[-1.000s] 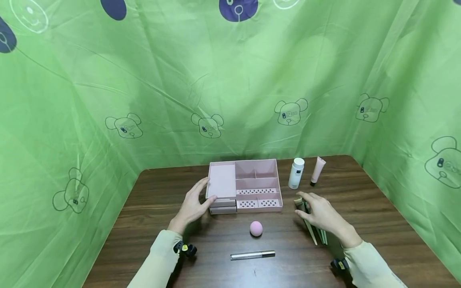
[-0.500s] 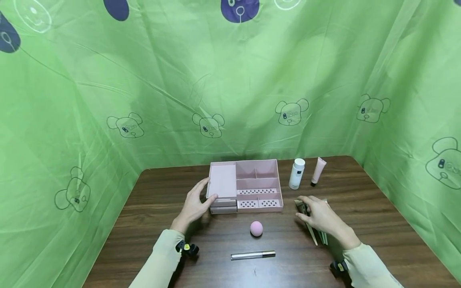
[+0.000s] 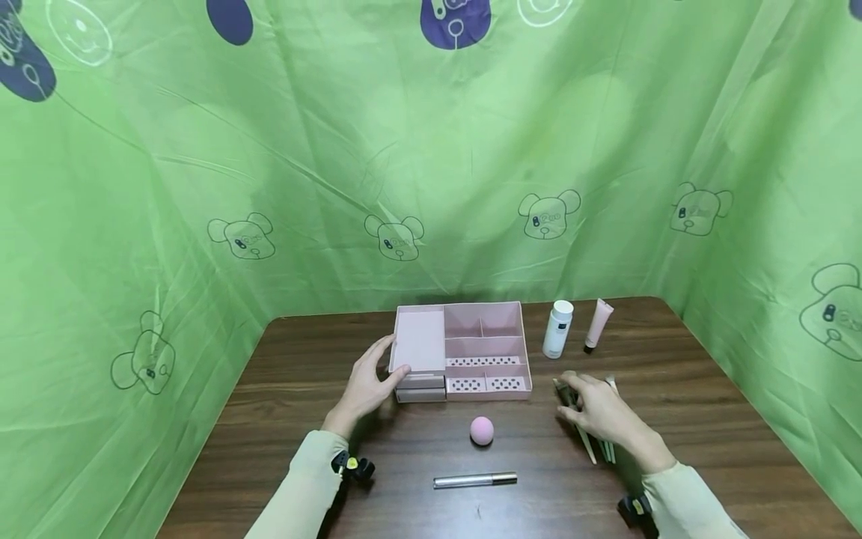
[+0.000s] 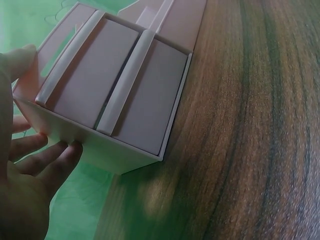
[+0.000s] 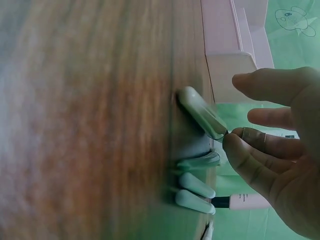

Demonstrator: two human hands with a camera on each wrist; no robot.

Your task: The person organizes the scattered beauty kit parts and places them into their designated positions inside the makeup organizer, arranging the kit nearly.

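My left hand (image 3: 364, 391) holds the left side of a pink desktop organizer (image 3: 485, 306). In the left wrist view its fingers lie against the side wall and the thumb is at the upper edge, beside two drawers (image 4: 145, 95). Near the table's right side, my right hand (image 3: 602, 410) is bent over several green makeup brushes (image 5: 200, 110). Dark bristles show between thumb and forefinger in the head view. In the right wrist view the thumb stands apart from the other fingers, which overlap one brush's narrow end; no firm grip on it is visible.
A pink ball (image 3: 481, 431) and a silver tube (image 3: 474, 480) lie in front of the organizer on the wooden table (image 3: 289, 374). Behind the brushes stand a white bottle (image 3: 557, 329) and a pink squeeze tube (image 3: 598, 326). A green curtain (image 3: 431, 172) surrounds the table.
My right hand has sunk slightly over the brushes, its fingers a little more bent. My left hand stays on the organizer. The whole head view has shifted slightly.
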